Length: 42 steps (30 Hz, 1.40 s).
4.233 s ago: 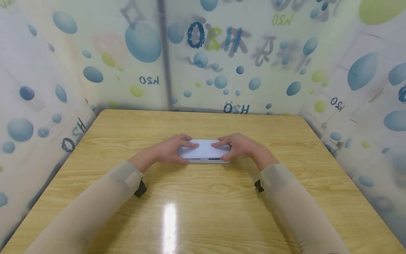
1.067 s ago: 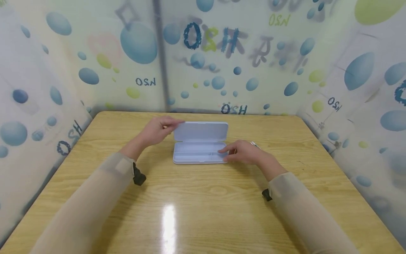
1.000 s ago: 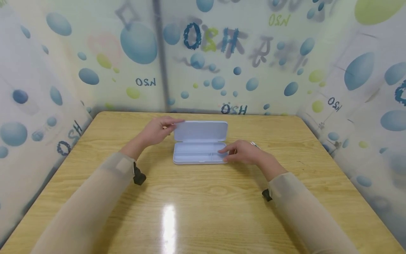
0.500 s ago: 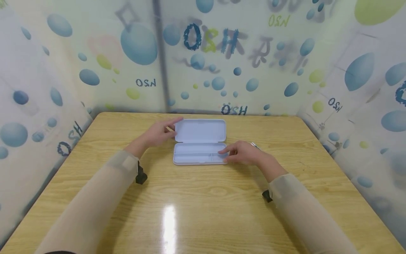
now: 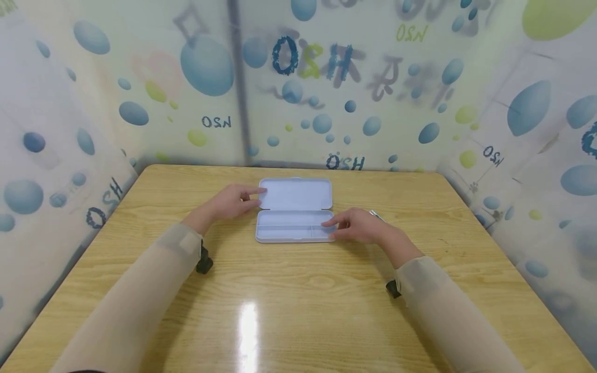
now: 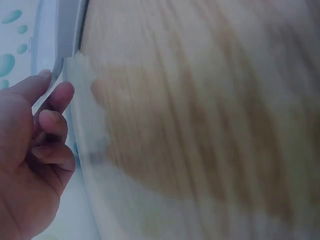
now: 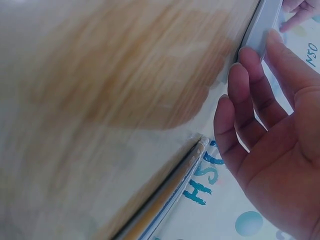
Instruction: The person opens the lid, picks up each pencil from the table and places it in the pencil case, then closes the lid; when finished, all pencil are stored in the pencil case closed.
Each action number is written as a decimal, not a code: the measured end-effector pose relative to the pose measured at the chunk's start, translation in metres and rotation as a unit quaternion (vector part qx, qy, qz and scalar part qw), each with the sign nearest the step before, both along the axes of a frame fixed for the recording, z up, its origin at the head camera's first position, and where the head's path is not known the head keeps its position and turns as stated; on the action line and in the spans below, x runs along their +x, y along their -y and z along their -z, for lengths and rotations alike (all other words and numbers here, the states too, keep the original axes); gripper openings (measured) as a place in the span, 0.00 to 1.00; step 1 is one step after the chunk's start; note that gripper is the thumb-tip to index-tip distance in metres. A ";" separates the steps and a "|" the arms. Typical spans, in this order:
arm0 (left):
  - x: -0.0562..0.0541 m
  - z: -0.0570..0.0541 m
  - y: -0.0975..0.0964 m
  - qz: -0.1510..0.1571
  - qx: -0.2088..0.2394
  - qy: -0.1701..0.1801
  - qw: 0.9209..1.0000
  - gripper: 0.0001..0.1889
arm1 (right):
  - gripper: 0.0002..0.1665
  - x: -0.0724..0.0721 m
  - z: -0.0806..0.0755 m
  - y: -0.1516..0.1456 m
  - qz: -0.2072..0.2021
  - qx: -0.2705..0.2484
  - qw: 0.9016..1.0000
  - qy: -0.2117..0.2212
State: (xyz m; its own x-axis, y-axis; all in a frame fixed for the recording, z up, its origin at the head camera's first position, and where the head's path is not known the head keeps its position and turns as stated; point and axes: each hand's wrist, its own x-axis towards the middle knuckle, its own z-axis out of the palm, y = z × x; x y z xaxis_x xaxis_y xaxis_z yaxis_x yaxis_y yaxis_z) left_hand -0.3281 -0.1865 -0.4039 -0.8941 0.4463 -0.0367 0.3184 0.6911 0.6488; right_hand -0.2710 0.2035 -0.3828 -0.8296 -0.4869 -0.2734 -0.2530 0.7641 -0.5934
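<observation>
A white pencil case (image 5: 284,233) lies on the table with its lid (image 5: 296,194) folded back away from me. Its base is split into a long strip at the back and smaller compartments in front, none holding anything that shows. My left hand (image 5: 228,201) pinches the left edge of the lid; in the left wrist view that hand (image 6: 30,145) has its fingertips right at the lid's edge. At the base's right end, my right hand (image 5: 361,225) grips the wall, a fingertip reaching inside. In the right wrist view the remaining fingers of the hand (image 7: 275,110) curl loosely beneath.
Just behind my right hand lies a slim bundle (image 5: 375,214) in clear wrapping, mostly hidden; the right wrist view shows it as long, thin sticks (image 7: 170,192). The wooden table (image 5: 298,290) is bounded by patterned curtains (image 5: 298,134) at the back and both sides.
The case was closed between both hands at first. Its lid has since swung up and back, my left hand following it and sliding down its left edge; my right hand stays at the base.
</observation>
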 end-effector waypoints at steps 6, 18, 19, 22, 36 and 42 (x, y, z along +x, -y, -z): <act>-0.002 0.003 0.002 0.009 -0.018 0.015 1.000 0.26 | 0.23 0.000 0.000 0.000 -0.003 0.001 1.000 -0.003; -0.002 0.001 0.003 0.025 -0.029 0.054 0.998 0.26 | 0.23 0.000 0.000 0.001 0.000 -0.007 1.000 -0.008; -0.001 0.000 0.004 0.024 -0.027 0.056 0.998 0.26 | 0.23 0.000 0.000 0.002 -0.001 -0.007 1.000 -0.008; 0.004 -0.002 0.006 0.023 -0.018 0.056 0.998 0.28 | 0.23 0.000 -0.001 0.002 0.000 -0.007 1.000 -0.008; 0.032 0.000 0.006 0.077 0.022 0.136 0.988 0.47 | 0.22 -0.002 0.000 0.002 0.006 0.009 1.000 -0.007; 0.036 0.002 0.002 0.075 0.038 0.158 0.984 0.50 | 0.22 -0.001 0.004 0.000 0.004 0.004 1.000 -0.011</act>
State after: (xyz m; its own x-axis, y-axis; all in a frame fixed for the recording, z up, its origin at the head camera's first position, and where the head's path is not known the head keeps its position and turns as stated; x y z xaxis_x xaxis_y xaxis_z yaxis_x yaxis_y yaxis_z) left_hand -0.2921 -0.1882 -0.4061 -0.7675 0.5839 -0.2645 0.1858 0.5976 0.7800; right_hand -0.2720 0.2033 -0.3863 -0.8393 -0.4786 -0.2581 -0.2605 0.7706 -0.5816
